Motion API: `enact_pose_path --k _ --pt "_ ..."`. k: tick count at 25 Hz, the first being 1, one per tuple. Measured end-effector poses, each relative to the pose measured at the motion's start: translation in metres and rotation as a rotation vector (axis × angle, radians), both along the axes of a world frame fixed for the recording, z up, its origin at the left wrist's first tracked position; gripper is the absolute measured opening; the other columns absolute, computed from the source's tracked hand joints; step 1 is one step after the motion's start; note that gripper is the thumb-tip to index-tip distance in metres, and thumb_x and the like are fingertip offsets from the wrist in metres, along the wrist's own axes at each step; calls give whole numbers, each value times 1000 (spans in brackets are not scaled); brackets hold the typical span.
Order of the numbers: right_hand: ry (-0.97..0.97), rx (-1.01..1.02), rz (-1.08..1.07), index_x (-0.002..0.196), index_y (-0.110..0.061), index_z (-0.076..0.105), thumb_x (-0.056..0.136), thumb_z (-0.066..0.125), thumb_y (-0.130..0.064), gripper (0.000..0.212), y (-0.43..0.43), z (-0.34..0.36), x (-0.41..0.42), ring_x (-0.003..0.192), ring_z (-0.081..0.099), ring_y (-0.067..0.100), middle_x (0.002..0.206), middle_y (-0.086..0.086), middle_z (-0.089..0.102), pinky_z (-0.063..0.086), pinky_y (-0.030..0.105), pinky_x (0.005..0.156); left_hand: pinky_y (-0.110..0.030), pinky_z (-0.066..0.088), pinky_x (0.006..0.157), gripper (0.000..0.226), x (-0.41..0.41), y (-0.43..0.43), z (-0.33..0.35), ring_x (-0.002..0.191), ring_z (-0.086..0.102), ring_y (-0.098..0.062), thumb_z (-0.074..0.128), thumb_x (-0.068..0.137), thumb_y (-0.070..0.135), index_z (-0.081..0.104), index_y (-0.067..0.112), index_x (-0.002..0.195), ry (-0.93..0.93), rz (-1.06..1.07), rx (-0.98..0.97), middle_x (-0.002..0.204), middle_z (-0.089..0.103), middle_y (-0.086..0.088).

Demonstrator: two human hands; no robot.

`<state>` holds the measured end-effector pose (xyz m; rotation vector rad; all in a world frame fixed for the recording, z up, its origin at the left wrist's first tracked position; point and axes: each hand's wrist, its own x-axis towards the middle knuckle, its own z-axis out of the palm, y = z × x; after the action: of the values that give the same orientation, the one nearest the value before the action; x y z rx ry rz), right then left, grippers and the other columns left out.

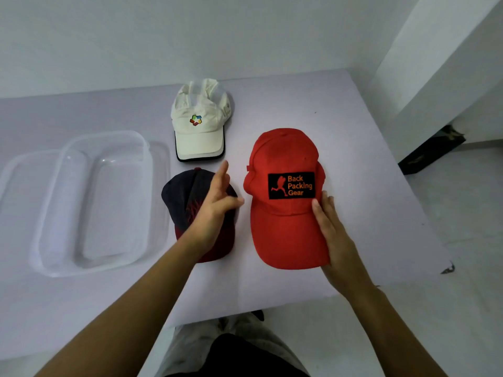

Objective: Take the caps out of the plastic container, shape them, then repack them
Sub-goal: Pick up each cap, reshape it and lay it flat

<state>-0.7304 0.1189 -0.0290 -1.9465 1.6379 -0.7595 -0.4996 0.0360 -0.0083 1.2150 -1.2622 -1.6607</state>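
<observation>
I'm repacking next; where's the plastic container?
In the head view, the plastic container sits on the left of the table, just left of the dark cap.

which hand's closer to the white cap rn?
Left. The left hand is over the dark cap, index finger reaching toward the white cap, just short of its brim. The right hand lies along the red cap, farther off.
</observation>
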Motion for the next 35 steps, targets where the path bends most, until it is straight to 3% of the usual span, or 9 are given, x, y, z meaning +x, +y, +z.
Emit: enact_pose_path --k 4,10,13,18,22,25,28,32,35 --pt "59 -38 52 141 -55 -3 92 15 -63 53 4 -2 0 144 -13 1 152 -30 -17 12 51 105 -25 37 109 61 -4 -36 17 128 48 -2 47 88 61 47 25 137 -62 -154 42 137 53 11" --pt "188 212 69 136 -56 -20 93 51 -29 87 8 -2 -9 144 -1 9 154 -18 -14 29 44 115 -28 60 70 31 -29 -19 27 72 71 -16 57 91 32 71 4 93 55 155 90 80 76 -7" --pt "-120 248 -134 143 -42 4 89 60 -23 81 -2 7 -30 141 11 -1 154 -20 5 24 36 118 -31 59 71 30 -29 -26 26 72 68 -19 63 86 31 71 3 91 34 174 76 79 75 -8" --pt "-647 334 -97 127 -35 45 69 45 -81 75 -50 36 -15 120 51 -7 132 -16 53 44 12 94 -24 58 68 25 -53 -23 24 70 70 -12 64 74 38 76 16 80 155 14 51 78 76 -4" --pt "-1018 340 -183 115 -4 62 73 53 -67 76 -81 32 -3 114 60 32 121 21 63 51 40 96 -22 53 68 28 -65 -35 13 70 63 -10 59 80 42 69 16 80 172 112 32 75 69 -2" --pt "-851 353 -336 98 16 53 81 44 -62 80 -102 14 -6 94 61 45 98 37 60 50 50 90 -17 36 53 37 -61 -48 -9 54 43 -5 49 95 37 51 14 66 -112 110 -78 61 44 -1" --pt "-493 411 -351 65 -8 43 91 42 -56 54 -125 -10 -9 62 42 22 60 6 41 39 36 65 -20 32 50 39 -64 -64 -36 53 39 -5 41 99 37 43 13 68 -541 97 -96 59 41 5" --pt "-171 415 -382 59 -20 36 92 41 -55 49 -155 -41 -18 60 41 15 58 -5 40 35 34 64 -25 33 53 33 -78 -84 -56 61 45 -15 34 101 32 44 6 84 -701 71 -97 67 48 0" --pt "-198 473 -361 86 -18 56 95 38 -49 37 -169 -48 -19 85 53 19 84 -3 58 39 33 78 -33 37 67 37 -82 -97 -66 85 56 -32 33 101 30 53 -1 100 -750 124 -91 88 62 -17"
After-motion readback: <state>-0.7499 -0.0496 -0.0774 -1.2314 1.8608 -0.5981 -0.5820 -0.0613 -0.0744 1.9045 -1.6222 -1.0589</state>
